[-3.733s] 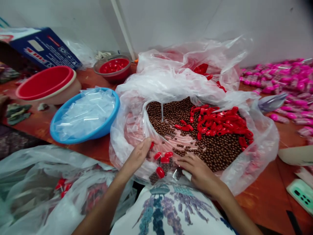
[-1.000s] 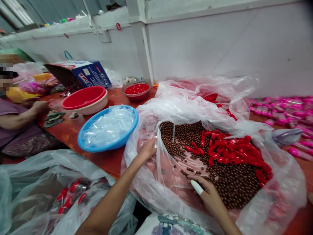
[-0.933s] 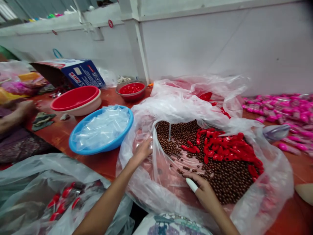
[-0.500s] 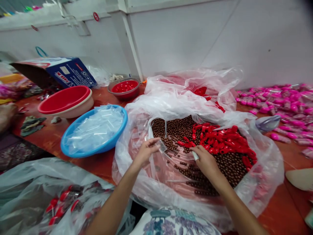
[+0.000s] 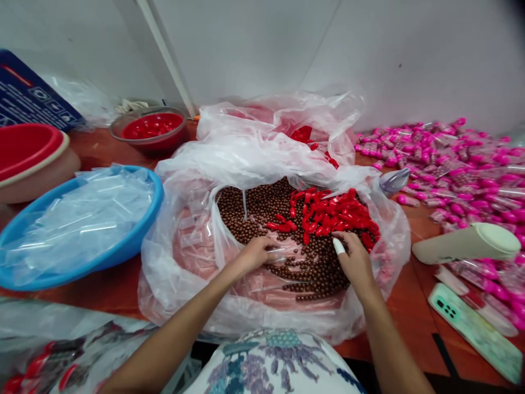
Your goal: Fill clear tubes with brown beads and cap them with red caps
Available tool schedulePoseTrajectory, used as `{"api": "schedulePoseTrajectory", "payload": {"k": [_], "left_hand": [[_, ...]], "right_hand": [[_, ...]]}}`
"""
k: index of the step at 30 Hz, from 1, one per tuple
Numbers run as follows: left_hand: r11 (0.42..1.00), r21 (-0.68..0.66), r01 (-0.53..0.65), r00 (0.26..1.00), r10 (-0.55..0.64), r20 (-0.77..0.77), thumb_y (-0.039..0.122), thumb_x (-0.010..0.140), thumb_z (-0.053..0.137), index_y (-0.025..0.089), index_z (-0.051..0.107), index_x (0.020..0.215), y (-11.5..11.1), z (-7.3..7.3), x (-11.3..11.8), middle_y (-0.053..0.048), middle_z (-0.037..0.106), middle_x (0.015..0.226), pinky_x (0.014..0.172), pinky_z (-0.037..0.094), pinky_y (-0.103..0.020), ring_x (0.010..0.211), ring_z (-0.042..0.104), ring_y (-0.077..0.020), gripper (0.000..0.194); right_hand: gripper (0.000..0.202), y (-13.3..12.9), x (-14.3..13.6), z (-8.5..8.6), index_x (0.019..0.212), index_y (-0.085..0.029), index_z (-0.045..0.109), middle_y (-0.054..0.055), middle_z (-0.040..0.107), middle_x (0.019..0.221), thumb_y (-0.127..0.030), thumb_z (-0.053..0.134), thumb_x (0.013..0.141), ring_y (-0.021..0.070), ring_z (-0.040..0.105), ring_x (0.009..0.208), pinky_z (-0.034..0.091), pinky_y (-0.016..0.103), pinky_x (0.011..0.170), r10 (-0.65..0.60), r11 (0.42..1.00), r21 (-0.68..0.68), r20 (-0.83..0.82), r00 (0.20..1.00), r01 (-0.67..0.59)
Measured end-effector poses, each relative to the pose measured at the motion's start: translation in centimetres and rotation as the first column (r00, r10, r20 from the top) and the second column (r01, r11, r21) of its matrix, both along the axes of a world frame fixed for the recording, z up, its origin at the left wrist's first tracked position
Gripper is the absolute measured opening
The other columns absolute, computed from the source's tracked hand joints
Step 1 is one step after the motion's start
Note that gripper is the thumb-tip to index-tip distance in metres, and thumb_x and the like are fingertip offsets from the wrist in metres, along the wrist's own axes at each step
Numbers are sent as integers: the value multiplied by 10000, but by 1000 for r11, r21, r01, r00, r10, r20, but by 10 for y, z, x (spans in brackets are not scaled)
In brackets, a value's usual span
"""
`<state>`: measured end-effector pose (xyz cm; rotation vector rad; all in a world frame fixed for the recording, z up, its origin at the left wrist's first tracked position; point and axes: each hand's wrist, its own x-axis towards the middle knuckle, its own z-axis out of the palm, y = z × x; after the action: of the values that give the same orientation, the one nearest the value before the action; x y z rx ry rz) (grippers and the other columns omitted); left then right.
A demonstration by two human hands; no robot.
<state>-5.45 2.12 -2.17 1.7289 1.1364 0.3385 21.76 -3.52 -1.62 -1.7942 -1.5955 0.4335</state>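
Observation:
A big clear plastic bag (image 5: pixel 172 295) lies spread open in front of me, with brown beads (image 5: pixel 262 205) heaped inside. Glossy red plastic pieces (image 5: pixel 328 213) lie on the beads toward the right. My left hand (image 5: pixel 256 254) is closed on a small clear plastic packet (image 5: pixel 277 254), low over the beads. Just below the red pieces, my right hand (image 5: pixel 353 257) is at the beads with its thumb and fingers apart. A white cover wraps one of its digits. Nothing shows between them; the fingertips are partly hidden.
On the left stands a blue basin (image 5: pixel 159 202) of clear packets, near stacked red and cream basins (image 5: pixel 68 161). A bowl (image 5: pixel 118 131) of red pieces stands behind. To the right are pink-capped packets (image 5: pixel 451 169), a purple scoop (image 5: pixel 394 179), a cream cylinder (image 5: pixel 459 243) and a phone (image 5: pixel 476 323).
My view has swung right, bringing the phone and cylinder in. My left hand has lowered with the packet toward the beads. My right hand has shifted right, away from the loose red pieces.

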Motion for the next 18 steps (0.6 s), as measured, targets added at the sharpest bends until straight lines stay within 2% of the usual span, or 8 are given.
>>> {"api": "schedulePoseTrajectory", "payload": {"k": [5,9,13,18], "left_hand": [[996,-84,36,998,-31,52,215,660,627,159,702,889,9,-14,48,-31,694,880,773,430,-269,793,594,-180,248],[990,-144,3,999,2,33,200,635,646,139,705,888,7,-17,78,-40,685,791,652,443,-263,673,577,-165,267],[973,-231,21,996,-1,85,232,650,638,142,696,936,4,-20,92,-25,672,785,570,421,-244,600,551,-140,305],[962,-262,79,971,-16,238,212,596,679,133,700,883,1,-26,102,3,656,721,642,409,-223,644,538,-122,299]], "right_hand": [[324,-18,-5,-2,1002,-222,592,56,556,1037,-126,403,757,201,520,987,399,362,901,47,999,12,-74,996,-46],[339,-26,-5,-1,989,-219,600,54,555,1032,-97,395,749,197,509,998,387,365,925,26,999,28,-110,994,-23],[361,-27,0,-2,973,-214,605,54,555,1022,-74,376,732,194,507,1000,380,367,934,5,999,46,-131,991,1],[367,-24,5,-8,988,-216,604,53,567,1030,-82,378,732,198,513,1002,387,385,926,-7,996,83,-149,989,19]]}}
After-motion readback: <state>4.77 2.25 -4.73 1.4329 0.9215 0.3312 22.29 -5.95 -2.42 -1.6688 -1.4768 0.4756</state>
